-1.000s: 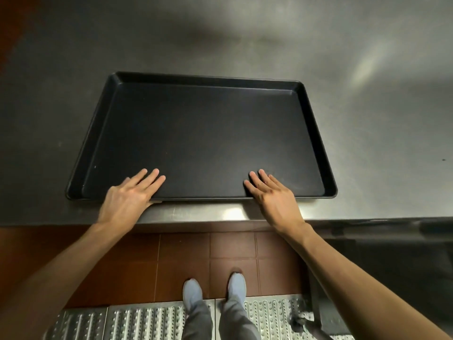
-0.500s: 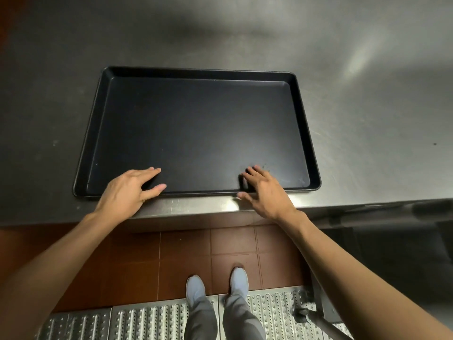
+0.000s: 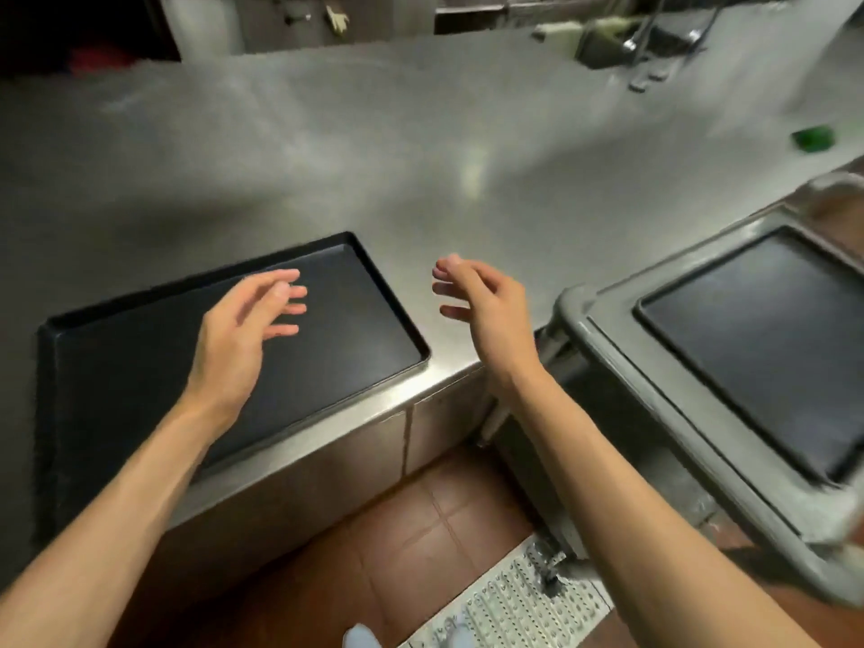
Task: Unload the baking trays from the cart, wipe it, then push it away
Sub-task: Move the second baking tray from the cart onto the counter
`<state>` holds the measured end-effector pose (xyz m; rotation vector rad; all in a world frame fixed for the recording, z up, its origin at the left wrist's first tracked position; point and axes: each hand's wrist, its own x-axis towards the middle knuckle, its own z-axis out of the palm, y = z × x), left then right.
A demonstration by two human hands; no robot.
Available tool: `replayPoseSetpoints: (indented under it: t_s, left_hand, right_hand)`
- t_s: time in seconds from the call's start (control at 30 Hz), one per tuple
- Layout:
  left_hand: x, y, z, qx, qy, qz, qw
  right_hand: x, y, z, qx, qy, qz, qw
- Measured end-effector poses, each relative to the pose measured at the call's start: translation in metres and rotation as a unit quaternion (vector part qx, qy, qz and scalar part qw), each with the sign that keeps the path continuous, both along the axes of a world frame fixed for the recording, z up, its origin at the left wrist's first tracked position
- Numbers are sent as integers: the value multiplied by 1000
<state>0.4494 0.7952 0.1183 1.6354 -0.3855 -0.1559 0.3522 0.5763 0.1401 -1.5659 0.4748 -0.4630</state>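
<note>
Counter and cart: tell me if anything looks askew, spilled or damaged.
Nothing stands out. One black tray lies flat on the steel counter, near its front edge. Another tray sits flat on the grey cart. Both hands, left and right, hover open and empty. The far items are too blurred to judge.

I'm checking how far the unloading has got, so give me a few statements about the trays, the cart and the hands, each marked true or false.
1. A black baking tray lies flat on the steel counter. True.
2. The left hand grips that tray's rim. False: it hovers open above the tray, holding nothing.
3. Another dark tray sits on top of the grey cart. True.
4. The right hand holds a cloth. False: it is open and empty.
5. The cart stands to the left of the counter tray. False: it is to the right.
</note>
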Motion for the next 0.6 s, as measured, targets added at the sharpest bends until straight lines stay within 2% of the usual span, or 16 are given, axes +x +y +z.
replayPoseSetpoints:
  t_s: [0.2, 0.6]
  left_hand:
    - [-74, -102, 54, -62, -38, -97, 993]
    - [-339, -320, 92, -165, -54, -222, 960]
  right_hand:
    - [-115, -70, 58, 14, -51, -107, 993]
    - [-435, -238, 120, -43, -140, -245, 958]
